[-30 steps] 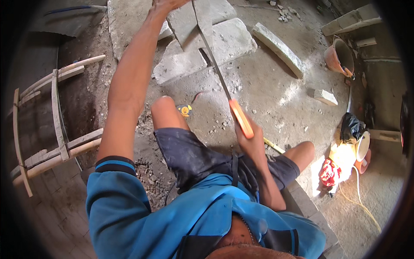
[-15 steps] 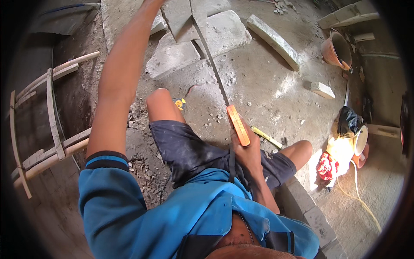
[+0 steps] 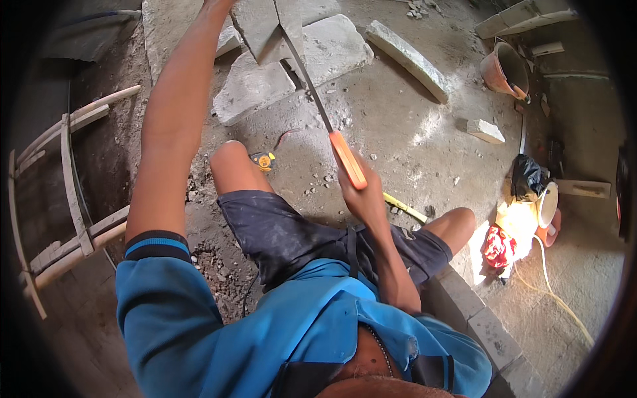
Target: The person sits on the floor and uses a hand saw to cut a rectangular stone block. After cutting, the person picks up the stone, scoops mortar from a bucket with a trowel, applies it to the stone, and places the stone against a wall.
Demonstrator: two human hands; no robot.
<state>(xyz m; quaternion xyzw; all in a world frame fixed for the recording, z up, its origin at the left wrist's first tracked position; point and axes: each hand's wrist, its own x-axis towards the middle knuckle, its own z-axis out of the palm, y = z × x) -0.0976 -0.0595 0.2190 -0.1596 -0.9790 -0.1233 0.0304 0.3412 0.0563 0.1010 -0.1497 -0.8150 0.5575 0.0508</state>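
Head view: right fingers (image 3: 369, 174) wrap the saw handle (image 3: 348, 160), blade (image 3: 308, 83) beyond them; left hand (image 3: 219, 4) cropped, grip unclear.

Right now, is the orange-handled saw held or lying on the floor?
Held: the right hand is closed around the saw's orange handle, and its blade stretches away toward the pale blocks.

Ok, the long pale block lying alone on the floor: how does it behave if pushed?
The long pale block probably slides rather than rolls, given its flat faces. Likely stiff, since it looks thick. Rough, uneven edges suggest it may chip.
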